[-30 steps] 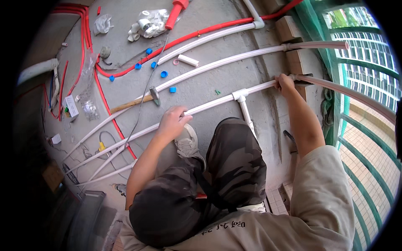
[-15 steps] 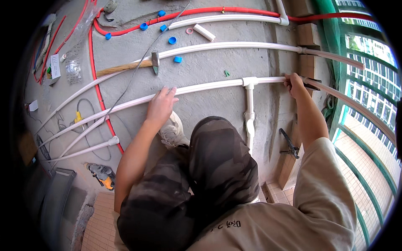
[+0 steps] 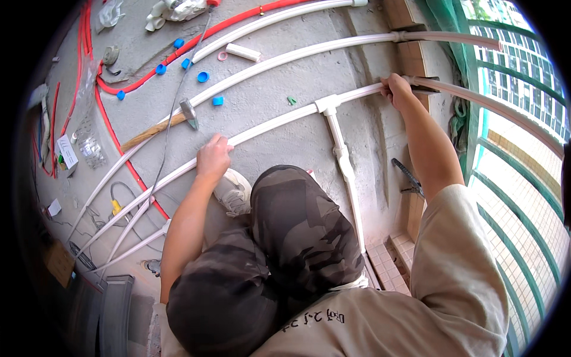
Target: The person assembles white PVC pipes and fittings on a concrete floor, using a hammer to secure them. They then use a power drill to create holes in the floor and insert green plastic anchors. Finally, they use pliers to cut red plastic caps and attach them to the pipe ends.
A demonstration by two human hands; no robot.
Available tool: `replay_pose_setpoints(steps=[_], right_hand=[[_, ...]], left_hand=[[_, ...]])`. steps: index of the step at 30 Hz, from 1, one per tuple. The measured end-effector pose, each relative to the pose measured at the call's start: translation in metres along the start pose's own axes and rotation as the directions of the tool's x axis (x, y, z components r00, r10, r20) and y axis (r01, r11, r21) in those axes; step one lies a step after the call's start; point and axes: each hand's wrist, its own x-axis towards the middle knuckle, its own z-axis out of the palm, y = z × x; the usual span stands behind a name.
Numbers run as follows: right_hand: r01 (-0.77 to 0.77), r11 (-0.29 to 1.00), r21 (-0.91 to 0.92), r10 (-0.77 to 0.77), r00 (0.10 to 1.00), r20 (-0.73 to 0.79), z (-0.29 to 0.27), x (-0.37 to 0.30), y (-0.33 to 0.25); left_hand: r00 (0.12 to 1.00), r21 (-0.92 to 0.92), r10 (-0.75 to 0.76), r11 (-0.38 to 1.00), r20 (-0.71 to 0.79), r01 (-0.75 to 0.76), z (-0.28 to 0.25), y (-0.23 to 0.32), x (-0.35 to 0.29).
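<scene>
A long white plastic pipe (image 3: pixel 276 123) runs across in front of me. My left hand (image 3: pixel 213 158) is closed round it, fingers curled over its top. Farther right, beside the wall opening, my right hand (image 3: pixel 397 91) grips the same pipe. Between the hands a white tee fitting (image 3: pixel 327 105) joins it to a branch pipe with a bent trap (image 3: pixel 344 159), which runs back toward my right knee. Beyond my left hand lies a wooden-handled hammer (image 3: pixel 156 129), its handle across a second white pipe (image 3: pixel 273 61). The undersides of both hands' grips are hidden.
Several blue caps (image 3: pixel 203 77) and a short white pipe piece (image 3: pixel 243 52) lie on the concrete floor. Red conduit (image 3: pixel 172 57) curves along the far left. Green netting (image 3: pixel 470 77) and railings border the right. A grey cable (image 3: pixel 172 113) crosses the pipes.
My left hand's fingers, stretched over the pipe before, are now curled round it. The view has shifted and tilted. My right hand stays on the pipe by the wall.
</scene>
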Motion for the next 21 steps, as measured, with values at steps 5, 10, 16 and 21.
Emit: replay_pose_setpoints(steps=[5, 10, 16, 21], right_hand=[[0.031, 0.999, -0.026, -0.031, 0.999, 0.017, -0.004, -0.007, 0.002], [-0.026, 1.0, 0.001, 0.026, 0.999, -0.028, -0.001, -0.009, -0.004], [0.177, 0.982, 0.072, -0.184, 0.976, 0.115, -0.008, 0.02, 0.008], [0.113, 0.992, 0.064, -0.121, 0.983, 0.137, -0.026, 0.045, 0.014]], left_hand=[[0.999, 0.016, 0.031, 0.999, 0.035, -0.032, -0.004, 0.005, 0.005], [0.998, 0.037, 0.039, 0.998, 0.04, -0.041, -0.003, 0.006, 0.008], [0.996, -0.019, 0.021, 1.0, 0.087, -0.019, -0.001, 0.003, 0.01], [1.0, -0.119, -0.02, 0.993, -0.023, 0.017, 0.016, -0.007, 0.001]])
